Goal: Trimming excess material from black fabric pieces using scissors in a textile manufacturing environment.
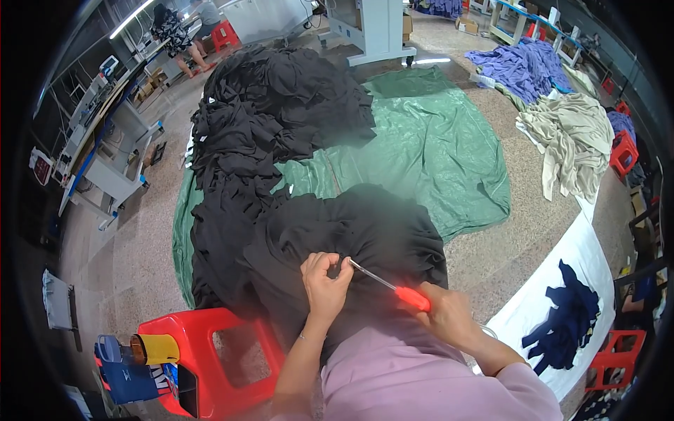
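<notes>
My right hand [449,317] is wrapped round the red handle of a tool with a thin, shiny metal shaft [375,276], something like a screwdriver. The shaft points up and to the left. At its tip, the fingers of my left hand [325,286] are pinched together; whether they also hold something small is hidden. Both hands are over a heap of black cloth [337,221] spread in front of me. A pale loop shows beside my right wrist.
Beneath the black cloth lies a green tarp [449,154]. On my left stands a red plastic stool [203,330] with a dark blue pouch [130,379] at its side. To the right, a white sheet [505,316] bears navy cloth [565,319]. Beige cloth [569,133] and purple cloth [526,70] lie beyond.
</notes>
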A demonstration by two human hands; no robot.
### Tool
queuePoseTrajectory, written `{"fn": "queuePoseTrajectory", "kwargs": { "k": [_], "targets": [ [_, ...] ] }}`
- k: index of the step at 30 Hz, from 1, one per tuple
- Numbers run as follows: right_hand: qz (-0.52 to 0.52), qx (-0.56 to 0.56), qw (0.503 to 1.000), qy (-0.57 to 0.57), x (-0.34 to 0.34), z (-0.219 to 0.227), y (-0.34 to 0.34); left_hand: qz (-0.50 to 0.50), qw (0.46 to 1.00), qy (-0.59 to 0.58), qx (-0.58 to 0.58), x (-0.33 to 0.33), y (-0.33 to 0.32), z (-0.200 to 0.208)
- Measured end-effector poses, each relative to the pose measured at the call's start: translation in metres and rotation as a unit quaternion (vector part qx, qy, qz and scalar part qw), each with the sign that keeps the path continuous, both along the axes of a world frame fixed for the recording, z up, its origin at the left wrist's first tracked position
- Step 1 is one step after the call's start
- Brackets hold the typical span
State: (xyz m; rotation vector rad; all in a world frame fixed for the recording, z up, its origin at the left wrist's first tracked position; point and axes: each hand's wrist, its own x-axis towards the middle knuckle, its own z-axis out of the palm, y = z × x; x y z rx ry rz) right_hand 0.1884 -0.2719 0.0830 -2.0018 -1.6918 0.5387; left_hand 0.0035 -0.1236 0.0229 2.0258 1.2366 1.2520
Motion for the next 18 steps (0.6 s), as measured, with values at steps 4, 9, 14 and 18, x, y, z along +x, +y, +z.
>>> {"fn": "queuePoseTrajectory", "kwargs": {
  "k": [4,9,14,18],
  "targets": [
    [0.003,-0.007,1.000,0.010,0.001,0.002,-0.003,-0.015,0.998,0.039,0.046,0.001,-0.001,0.001],
    [-0.084,0.064,0.993,0.048,0.015,-0.006,-0.009,-0.135,0.981,0.111,0.082,-0.004,-0.022,0.015],
    [-0.120,0.064,0.989,0.061,0.024,-0.011,-0.019,-0.063,0.996,-0.036,0.043,0.003,-0.012,0.011],
    [-0.117,0.048,0.992,0.021,0.022,-0.009,-0.019,-0.067,0.950,-0.140,-0.270,0.021,-0.002,0.024]
  ]
}}
